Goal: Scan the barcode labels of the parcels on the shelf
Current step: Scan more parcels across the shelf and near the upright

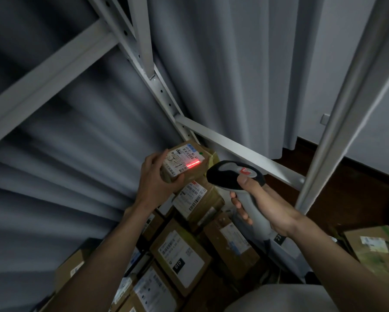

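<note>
L hand [154, 176] grips small box [184, 162], held above shelf stack | R hand [262, 204] wrapped round scanner [236, 174] handle | red beam on box label [184, 157] | shelf [240, 152] holds labelled boxes [180, 255], packed close

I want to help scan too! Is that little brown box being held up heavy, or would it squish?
Probably light: the left hand alone holds the small cardboard box up. It likely stays stiff, since its edges look square under the grip. The flat sides shouldn't roll.
</note>
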